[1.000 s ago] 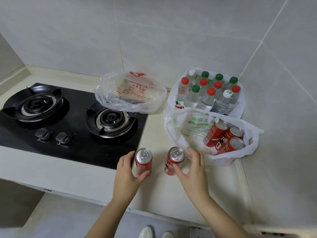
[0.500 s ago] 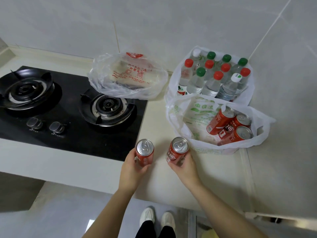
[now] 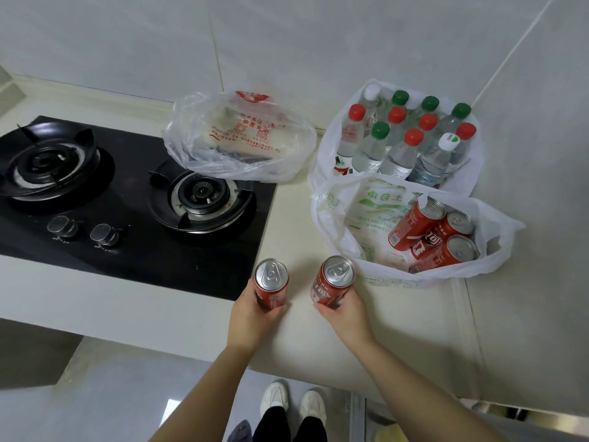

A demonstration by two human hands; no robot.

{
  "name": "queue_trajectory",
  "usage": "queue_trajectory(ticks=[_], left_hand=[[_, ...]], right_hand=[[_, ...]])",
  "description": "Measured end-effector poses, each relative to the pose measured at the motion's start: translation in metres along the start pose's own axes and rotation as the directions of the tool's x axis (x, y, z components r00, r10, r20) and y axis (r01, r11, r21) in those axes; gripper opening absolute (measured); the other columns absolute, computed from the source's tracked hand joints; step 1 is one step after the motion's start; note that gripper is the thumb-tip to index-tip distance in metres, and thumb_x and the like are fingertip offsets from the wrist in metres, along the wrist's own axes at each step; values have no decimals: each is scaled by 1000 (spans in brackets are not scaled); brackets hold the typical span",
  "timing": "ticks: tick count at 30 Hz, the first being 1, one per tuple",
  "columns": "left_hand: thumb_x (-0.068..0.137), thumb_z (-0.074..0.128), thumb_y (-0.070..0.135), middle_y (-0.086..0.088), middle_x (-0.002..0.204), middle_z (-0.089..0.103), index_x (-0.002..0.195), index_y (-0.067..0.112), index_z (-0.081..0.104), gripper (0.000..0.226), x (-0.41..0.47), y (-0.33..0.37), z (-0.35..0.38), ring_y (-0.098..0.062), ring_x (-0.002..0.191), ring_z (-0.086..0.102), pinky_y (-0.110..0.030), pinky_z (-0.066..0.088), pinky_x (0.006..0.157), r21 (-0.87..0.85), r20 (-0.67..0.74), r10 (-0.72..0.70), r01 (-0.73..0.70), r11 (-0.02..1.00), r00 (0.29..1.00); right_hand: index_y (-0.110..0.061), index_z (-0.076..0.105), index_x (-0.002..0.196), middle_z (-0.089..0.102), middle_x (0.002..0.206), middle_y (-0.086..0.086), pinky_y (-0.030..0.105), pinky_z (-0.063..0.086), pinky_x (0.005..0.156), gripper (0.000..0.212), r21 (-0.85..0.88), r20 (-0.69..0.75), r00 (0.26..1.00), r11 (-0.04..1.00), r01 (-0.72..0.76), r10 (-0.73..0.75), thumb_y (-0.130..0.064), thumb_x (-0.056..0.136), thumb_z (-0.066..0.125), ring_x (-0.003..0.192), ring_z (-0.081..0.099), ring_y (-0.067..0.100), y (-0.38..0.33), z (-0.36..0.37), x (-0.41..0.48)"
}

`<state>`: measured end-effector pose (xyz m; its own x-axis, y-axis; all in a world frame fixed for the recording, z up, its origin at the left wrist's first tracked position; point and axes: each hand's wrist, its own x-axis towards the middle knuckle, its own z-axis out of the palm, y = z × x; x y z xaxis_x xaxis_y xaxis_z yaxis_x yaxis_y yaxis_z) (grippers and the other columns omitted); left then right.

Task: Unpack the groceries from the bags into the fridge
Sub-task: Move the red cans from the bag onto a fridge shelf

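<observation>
1. Our left hand (image 3: 251,317) grips a red can (image 3: 271,283), held upright, with the fingers curled round its lower body.
2. Our right hand (image 3: 345,314) grips a second can (image 3: 333,280), slightly tilted.
3. Both are at the front of the cream counter (image 3: 296,224), just right of the black hob (image 3: 127,250).
4. Three more cans (image 3: 436,237) lie in the open white bag (image 3: 350,218) near the right hand.
5. Behind it, a rear bag (image 3: 322,161) holds capped water bottles (image 3: 401,148).
6. A clear bag (image 3: 239,141) rests partly on the hob.

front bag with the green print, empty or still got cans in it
Not empty: three red cans lie tipped inside the front bag. The left hand holds a fourth can, the right hand a fifth can, both outside it.
</observation>
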<state>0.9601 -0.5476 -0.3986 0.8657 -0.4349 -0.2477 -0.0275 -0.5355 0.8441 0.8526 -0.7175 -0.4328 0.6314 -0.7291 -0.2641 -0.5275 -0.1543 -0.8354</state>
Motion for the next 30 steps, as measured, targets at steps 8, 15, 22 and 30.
queue_trajectory(ticks=[8, 15, 22, 30], left_hand=[[67, 85, 15, 11, 90, 70, 103, 25, 59, 45, -5, 25, -18, 3, 82, 64, -13, 47, 70, -128, -114, 36, -51, 990, 993], [68, 86, 20, 15, 85, 69, 105, 24, 60, 45, -9, 120, -85, 9, 78, 65, -5, 46, 67, -158, -273, 209, -258, 953, 939], [69, 84, 27, 22, 81, 70, 97, 35, 61, 37, -33, 204, -162, 8, 78, 65, -3, 46, 65, -108, -396, 361, -433, 895, 844], [71, 83, 27, 22, 83, 71, 97, 38, 63, 35, -56, 225, -202, 2, 78, 68, -21, 50, 74, -126, -444, 399, -497, 858, 802]], right_hand=[[-20, 63, 101, 75, 91, -4, 40, 57, 85, 46, 199, 69, 995, 978, 63, -78, -21, 60, 83, 88, 71, 13, -52, -18, -13], [-34, 61, 102, 72, 97, -8, 36, 57, 84, 49, 306, 53, 940, 902, 306, -337, -13, 65, 85, 95, 68, 10, -171, -53, -13], [-38, 56, 109, 69, 98, -26, 8, 49, 73, 49, 339, 22, 818, 774, 535, -575, -17, 74, 83, 91, 64, -8, -285, -94, -42], [-38, 57, 112, 69, 99, -23, 19, 49, 81, 47, 344, 52, 755, 721, 601, -654, -25, 74, 82, 92, 64, -7, -333, -105, -66]])
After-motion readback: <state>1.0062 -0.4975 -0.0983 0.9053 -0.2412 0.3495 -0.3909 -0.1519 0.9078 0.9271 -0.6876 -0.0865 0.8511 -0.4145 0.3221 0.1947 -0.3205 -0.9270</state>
